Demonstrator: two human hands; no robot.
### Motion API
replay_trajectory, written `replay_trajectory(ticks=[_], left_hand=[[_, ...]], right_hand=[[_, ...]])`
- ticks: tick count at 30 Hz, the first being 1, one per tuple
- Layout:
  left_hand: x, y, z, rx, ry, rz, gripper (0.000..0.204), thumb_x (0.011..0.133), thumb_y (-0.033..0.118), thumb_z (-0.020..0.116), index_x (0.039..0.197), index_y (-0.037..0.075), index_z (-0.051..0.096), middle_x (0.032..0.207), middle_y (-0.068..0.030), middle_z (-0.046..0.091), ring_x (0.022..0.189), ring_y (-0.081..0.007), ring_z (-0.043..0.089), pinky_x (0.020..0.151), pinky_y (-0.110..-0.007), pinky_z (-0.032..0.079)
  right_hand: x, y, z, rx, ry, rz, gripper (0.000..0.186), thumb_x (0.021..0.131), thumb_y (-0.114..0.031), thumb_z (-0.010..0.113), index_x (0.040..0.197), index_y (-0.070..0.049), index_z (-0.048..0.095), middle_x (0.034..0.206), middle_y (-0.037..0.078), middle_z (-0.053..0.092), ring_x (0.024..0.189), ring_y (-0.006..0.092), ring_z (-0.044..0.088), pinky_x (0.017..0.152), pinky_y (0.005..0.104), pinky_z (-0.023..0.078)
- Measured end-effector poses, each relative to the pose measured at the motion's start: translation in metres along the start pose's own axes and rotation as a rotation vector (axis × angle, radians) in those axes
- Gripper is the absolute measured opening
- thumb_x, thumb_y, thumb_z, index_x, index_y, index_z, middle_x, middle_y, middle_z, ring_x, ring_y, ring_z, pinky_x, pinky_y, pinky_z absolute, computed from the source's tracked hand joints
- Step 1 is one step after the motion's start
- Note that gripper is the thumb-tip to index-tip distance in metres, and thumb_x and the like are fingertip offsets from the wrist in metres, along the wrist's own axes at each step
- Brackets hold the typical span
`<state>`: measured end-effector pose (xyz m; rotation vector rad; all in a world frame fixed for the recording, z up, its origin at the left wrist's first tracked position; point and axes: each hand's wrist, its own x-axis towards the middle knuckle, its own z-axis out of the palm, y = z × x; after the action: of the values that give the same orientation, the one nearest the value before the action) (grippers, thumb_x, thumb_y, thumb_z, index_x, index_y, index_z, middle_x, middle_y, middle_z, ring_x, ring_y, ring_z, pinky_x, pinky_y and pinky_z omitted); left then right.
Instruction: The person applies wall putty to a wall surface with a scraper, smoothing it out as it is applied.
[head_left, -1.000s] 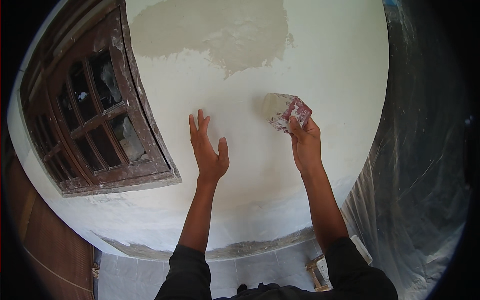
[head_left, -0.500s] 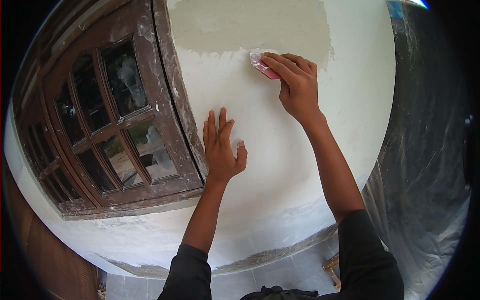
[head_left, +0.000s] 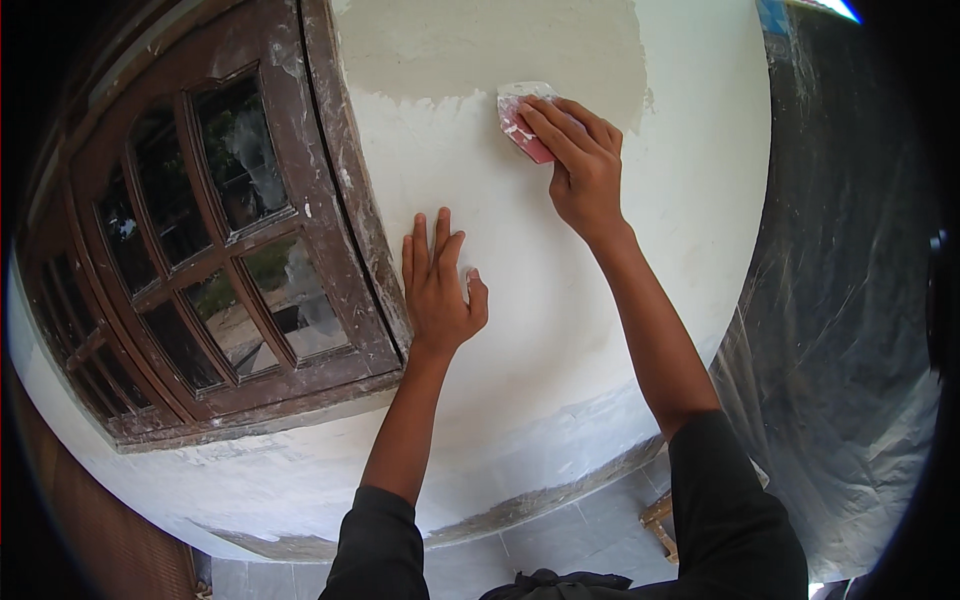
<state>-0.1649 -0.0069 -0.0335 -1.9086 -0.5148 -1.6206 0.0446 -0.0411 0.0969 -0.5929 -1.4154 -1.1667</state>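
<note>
My right hand (head_left: 585, 160) grips a reddish-pink putty scraper (head_left: 527, 135) smeared with white filler. The scraper lies against the wall (head_left: 520, 250), right by the ragged lower border of a greyish-beige patch (head_left: 490, 45). Lower and to the left, my left hand (head_left: 440, 285) rests on the white wall with its fingers stretched out and holds nothing. It is close beside the window frame. My right fingers cover part of the scraper.
On the left, a brown wooden window (head_left: 225, 220) with several glass panes carries white smears. Plastic sheeting (head_left: 850, 300) hangs at the right. Below are grey floor tiles (head_left: 540, 548) and a piece of wooden furniture (head_left: 658, 522) near my right sleeve.
The scraper in my right hand has shifted slightly up and is turned a little flatter to view. My left hand keeps its place on the wall. The whole view has moved slightly.
</note>
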Motion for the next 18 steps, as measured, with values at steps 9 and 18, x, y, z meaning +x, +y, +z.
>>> replay_trajectory(ticks=[9,18], left_hand=[[-0.005,-0.003,-0.008,0.065,-0.059,0.001,0.055,0.087,0.006,0.057,0.14,0.0,0.045,0.159,-0.0245,0.044,0.151,-0.0479,0.031,0.122,-0.063,0.02],[-0.005,0.002,-0.005,0.165,-0.058,-0.005,0.052,0.088,0.008,0.057,0.139,0.001,0.046,0.16,-0.0222,0.044,0.152,-0.0452,0.031,0.123,-0.061,0.019]], right_hand=[[-0.081,-0.005,-0.024,-0.031,-0.158,0.05,0.061,0.077,0.015,0.062,0.128,-0.018,0.072,0.135,-0.003,0.069,0.128,0.0218,0.06,0.103,0.0385,0.037],[-0.001,0.019,-0.008,-0.014,-0.054,-0.049,0.064,0.077,0.015,0.062,0.13,-0.02,0.071,0.137,-0.004,0.068,0.129,0.0223,0.059,0.103,0.0396,0.037]])
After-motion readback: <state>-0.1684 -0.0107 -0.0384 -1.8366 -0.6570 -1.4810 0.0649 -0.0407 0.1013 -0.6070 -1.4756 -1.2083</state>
